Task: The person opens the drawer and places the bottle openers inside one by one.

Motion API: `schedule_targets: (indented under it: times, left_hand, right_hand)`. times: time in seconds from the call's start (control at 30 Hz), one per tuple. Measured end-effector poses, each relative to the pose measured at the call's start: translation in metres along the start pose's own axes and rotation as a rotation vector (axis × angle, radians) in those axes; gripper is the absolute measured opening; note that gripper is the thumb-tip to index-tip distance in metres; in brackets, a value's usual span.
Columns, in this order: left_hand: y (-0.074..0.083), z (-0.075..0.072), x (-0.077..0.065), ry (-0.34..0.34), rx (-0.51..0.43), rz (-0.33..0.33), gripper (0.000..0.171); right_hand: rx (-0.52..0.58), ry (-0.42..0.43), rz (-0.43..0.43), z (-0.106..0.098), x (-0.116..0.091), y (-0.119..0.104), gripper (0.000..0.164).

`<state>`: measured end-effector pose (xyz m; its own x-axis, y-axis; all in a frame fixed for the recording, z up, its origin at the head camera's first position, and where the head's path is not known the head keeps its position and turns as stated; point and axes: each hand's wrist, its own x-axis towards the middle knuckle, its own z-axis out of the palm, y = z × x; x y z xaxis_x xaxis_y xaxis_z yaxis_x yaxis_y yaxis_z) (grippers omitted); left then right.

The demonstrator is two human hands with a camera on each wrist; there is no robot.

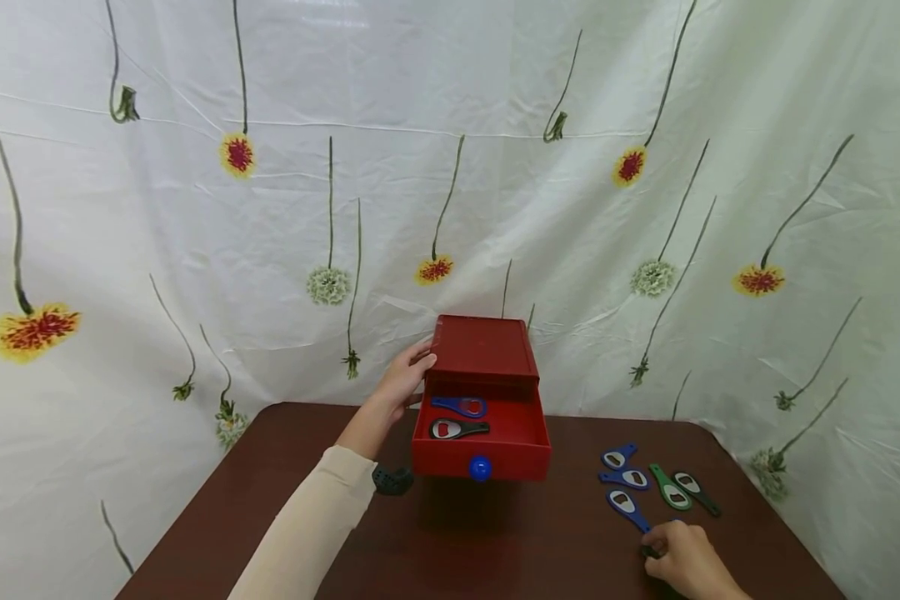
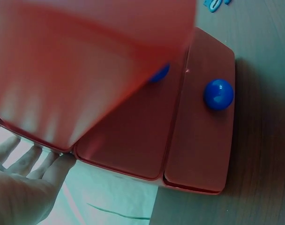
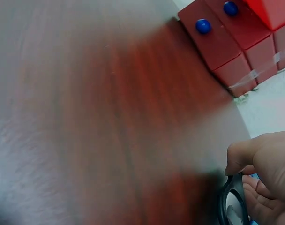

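A red drawer unit (image 1: 486,346) stands on the table, its top drawer (image 1: 510,421) pulled out. Inside the drawer lie a blue bottle opener (image 1: 461,406) and a black bottle opener (image 1: 457,429). My left hand (image 1: 408,375) rests against the unit's side, thumb near its front edge; in the left wrist view its fingers (image 2: 44,168) lie along the side, fairly straight. Low on the right, my right hand (image 1: 682,557) pinches another black bottle opener (image 3: 232,201) between thumb and fingers. Close beyond that hand is a blue bottle opener (image 1: 627,508).
More bottle openers lie on the table's right side: two blue, a green one (image 1: 671,487) and a black one (image 1: 696,493). Below the open drawer are two closed ones with blue knobs (image 2: 219,94). A flowered white curtain (image 1: 285,208) hangs behind the dark table (image 1: 555,533).
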<state>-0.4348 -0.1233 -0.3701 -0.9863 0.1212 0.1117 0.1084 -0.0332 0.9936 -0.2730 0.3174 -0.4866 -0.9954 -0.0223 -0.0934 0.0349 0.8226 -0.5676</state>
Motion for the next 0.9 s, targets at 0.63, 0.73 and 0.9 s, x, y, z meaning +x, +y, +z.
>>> schedule_targets:
  times: [0.63,0.73,0.9]
  left_hand:
    - [0.001,0.002,-0.001,-0.011,0.004,-0.013,0.051]
    - [0.001,0.001,0.0,-0.009,-0.004,-0.013,0.051]
    - [0.003,0.001,0.0,-0.013,-0.006,-0.01,0.051]
  right_hand:
    - [-0.062,0.066,-0.374,-0.054,0.017,-0.045,0.02]
    - [-0.076,0.096,-0.399,-0.059,0.021,-0.056,0.019]
    - [-0.079,0.105,-0.412,-0.067,0.027,-0.069,0.018]
